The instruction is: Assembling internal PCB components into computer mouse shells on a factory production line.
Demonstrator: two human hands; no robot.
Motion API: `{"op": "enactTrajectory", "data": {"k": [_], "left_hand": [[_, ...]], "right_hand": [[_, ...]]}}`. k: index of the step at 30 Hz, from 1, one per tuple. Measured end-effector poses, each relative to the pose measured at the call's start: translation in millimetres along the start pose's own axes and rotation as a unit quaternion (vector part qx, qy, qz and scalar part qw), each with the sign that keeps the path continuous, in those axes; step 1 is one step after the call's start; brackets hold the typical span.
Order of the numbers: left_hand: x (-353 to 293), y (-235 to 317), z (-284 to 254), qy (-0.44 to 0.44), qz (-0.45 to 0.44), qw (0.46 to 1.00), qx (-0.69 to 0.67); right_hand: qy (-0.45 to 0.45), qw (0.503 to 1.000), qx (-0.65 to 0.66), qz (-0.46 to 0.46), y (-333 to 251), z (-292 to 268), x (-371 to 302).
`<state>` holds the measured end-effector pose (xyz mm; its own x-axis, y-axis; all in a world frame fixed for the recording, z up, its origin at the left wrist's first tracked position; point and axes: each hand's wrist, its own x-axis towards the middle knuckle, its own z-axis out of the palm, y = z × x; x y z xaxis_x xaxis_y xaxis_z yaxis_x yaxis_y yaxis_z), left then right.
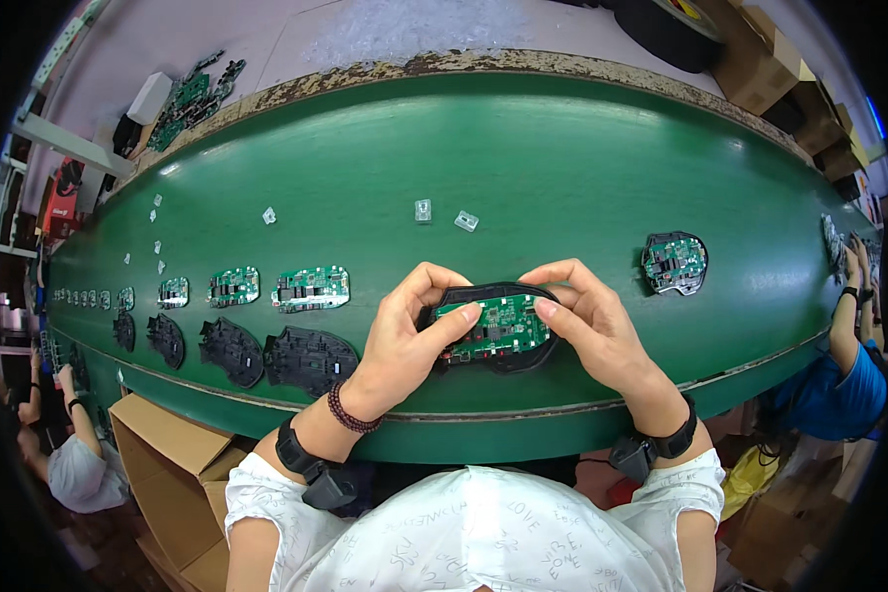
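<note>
Between my two hands is a green circuit board [503,331] lying in a curved black plastic shell [523,365], held over the near part of the green bench. My left hand [405,321] is closed on the left end, its thumb on the board's face and its fingers behind the shell. At the other end my right hand [594,321] grips likewise, thumb pressed near the board's upper right corner. Left of my hands, another black shell [311,357] lies below a loose circuit board [311,288]. Farther right sits a shell with a board in it [675,263].
Rows of more boards and shells run left along the green bench [365,148]. Small clear plastic pieces [423,210] are scattered beyond them. A heap of clear pieces [419,30] lies past the worn ledge. Cardboard boxes [168,474] stand lower left; other people work at both sides.
</note>
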<state>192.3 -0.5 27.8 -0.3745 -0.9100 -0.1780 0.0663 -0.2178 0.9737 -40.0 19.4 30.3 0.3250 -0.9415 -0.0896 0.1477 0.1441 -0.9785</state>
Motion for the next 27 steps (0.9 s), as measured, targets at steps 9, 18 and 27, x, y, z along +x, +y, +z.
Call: {"op": "enactTrajectory", "data": {"k": [9,18,27], "left_hand": [[1,2,-4,-0.011,0.001,1.000,0.015],[59,31,-31,0.065,0.302,0.781,0.543],[95,24,-84,-0.037,0.285,0.758,0.585]], "right_hand": [[0.025,1.000,-0.011,0.000,-2,4,3],[0.171,0.890,-0.421,-0.025,-20,-30,0],[0.210,0.810,-0.543,-0.077,-9,-40,-2]]}}
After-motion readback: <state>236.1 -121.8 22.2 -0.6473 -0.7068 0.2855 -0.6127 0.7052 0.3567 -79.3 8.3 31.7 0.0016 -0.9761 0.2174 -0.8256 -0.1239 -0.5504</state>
